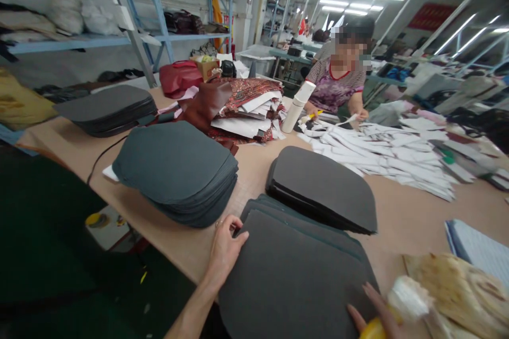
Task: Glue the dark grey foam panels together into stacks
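In the head view, a fanned stack of dark grey, rounded panels (294,275) lies at the table's near edge, directly in front of me. My left hand (228,246) pinches the left edge of these panels between thumb and curled fingers. At the lower right, my right hand (377,310) is partly cut off by the frame. Its fingertips touch the top panel, and a yellow object (376,329) sits between thumb and fingers; its kind is unclear. A white wrapped lump (409,299) is beside that hand. Behind lies another dark panel stack (324,185), and a blue-grey stack (175,164) is left.
A third dark stack (107,108) lies far left. Patterned red pieces (250,98), a white cylinder (298,107) and white strips (369,143) cover the table's far side. A co-worker (336,79) works there. A crumpled tan bundle (457,286) lies right.
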{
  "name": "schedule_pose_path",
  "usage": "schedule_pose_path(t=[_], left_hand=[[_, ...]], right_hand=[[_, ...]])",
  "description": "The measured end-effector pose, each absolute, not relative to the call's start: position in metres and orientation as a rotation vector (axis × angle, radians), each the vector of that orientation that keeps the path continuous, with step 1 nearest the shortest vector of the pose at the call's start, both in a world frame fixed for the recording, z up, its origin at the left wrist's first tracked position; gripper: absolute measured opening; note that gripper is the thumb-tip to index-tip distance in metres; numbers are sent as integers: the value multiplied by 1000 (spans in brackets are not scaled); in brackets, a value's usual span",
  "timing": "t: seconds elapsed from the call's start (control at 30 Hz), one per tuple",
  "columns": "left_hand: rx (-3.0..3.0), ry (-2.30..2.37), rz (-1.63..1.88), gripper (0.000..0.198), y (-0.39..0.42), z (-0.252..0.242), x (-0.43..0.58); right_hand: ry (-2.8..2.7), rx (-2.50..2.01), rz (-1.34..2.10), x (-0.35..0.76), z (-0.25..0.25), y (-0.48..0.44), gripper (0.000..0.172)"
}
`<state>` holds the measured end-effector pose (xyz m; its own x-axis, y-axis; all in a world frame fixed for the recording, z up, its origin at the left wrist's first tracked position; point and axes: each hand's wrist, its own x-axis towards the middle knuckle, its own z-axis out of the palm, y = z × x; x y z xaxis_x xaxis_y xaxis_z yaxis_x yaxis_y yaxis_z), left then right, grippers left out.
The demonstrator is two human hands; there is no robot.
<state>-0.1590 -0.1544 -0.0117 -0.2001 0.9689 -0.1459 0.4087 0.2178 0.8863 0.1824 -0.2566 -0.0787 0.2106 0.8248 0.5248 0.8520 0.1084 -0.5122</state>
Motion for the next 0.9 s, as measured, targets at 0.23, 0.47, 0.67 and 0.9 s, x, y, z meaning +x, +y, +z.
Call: schedule_pose_path(t=[0.23,0.47,0.67,0.9], left_hand=[[1262,1541,947,23,-137,0,-152],[1239,1411,1100,24,-138,2,-150],[1157,1316,1166,30,-132,-8,-160],[838,1250,1195,34,-121,-8,-165]], right_hand=[[-1576,-1650,-56,181,-78,-255,46],[-1446,-1721,-3,178,-65,-244,50],[-1330,-1730,177,189,-46,-220,64],[-1020,-1901,641,187,-11,-207,77]])
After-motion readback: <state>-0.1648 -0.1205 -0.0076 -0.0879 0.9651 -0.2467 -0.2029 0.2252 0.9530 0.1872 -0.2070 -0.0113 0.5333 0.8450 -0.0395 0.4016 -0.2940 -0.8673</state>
